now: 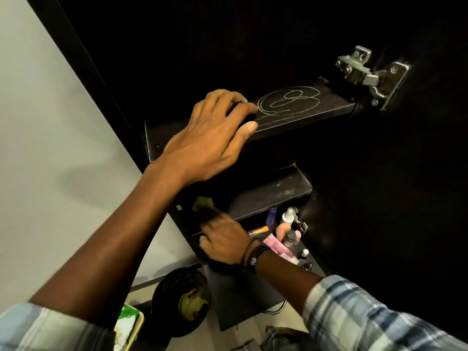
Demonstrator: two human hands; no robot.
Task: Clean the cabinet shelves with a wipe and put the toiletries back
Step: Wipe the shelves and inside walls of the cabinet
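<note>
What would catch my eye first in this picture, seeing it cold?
The pale looping scribble on the upper shelf of the dark cabinet stands out most, with the left hand resting on that shelf beside it. Below, the blurred right hand meets a yellowish wipe on the middle shelf. Toiletries crowd the shelf beneath.

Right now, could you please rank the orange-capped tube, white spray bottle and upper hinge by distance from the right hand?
1. Orange-capped tube, just right of the right hand.
2. White spray bottle, farther right.
3. Upper hinge, top right.
</note>
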